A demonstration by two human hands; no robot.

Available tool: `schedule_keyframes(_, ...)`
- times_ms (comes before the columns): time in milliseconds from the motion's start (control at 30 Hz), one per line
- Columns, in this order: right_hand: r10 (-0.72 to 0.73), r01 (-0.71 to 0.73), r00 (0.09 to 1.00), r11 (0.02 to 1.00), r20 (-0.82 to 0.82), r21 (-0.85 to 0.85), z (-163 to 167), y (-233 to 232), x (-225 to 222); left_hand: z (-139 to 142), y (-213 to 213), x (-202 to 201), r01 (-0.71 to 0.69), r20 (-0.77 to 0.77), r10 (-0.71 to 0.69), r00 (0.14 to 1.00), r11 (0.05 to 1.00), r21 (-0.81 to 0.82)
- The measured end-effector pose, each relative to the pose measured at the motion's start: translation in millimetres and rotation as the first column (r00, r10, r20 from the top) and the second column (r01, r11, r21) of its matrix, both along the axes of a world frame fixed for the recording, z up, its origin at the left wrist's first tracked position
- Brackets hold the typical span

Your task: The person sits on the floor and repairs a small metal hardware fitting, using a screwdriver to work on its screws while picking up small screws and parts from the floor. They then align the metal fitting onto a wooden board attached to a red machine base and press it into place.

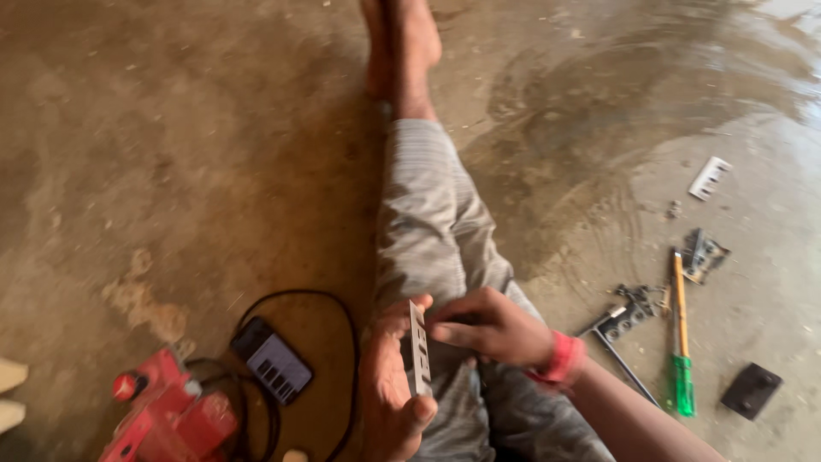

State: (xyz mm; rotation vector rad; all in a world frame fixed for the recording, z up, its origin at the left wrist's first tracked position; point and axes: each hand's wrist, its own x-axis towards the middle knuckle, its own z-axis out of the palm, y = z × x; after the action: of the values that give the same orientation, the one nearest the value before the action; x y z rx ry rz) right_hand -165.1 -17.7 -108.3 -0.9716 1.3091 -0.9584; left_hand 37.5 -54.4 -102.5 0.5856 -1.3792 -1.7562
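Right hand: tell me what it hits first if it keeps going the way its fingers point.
The right hand points left, fingertips at the small grey slotted plate held in the left hand. It would meet that plate first; they look almost touching already, though blur hides actual contact.

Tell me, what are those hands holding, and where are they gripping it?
The left hand holds a small pale slotted plate edge-on by its lower end; the right hand pinches its upper side.

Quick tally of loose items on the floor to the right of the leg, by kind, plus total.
White slotted plate: 1
Green-handled screwdriver: 1
Dark flat square piece: 1
Grey metal parts: 2 clusters, too blurred to tell pieces
Thin dark rod: 1
Total: 6
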Motion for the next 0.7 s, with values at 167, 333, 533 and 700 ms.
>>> schedule_keyframes(167,-0.314,-0.031,0.822,0.809,-0.476,-0.587,20,-40,44,17,-15,15,-0.15,0.276,0.275,0.921,0.904,-0.4)
schedule_keyframes(333,-0.483,0.264,0.759,0.841,-0.437,-0.473,24,-26,51,14,-20,27,-0.181,0.36,0.349,0.865,0.887,-0.425)
schedule_keyframes(533,-0.287,0.239,0.72,0.957,0.632,0.163,25,29,59,14,-13,15,-0.02,0.435,0.361,0.825,0.788,-0.616)
schedule_keyframes(700,-0.38,0.268,0.498,0.922,0.78,0.278,8,41,46,13,-13,4,0.154,0.574,0.356,0.738,0.739,-0.656)
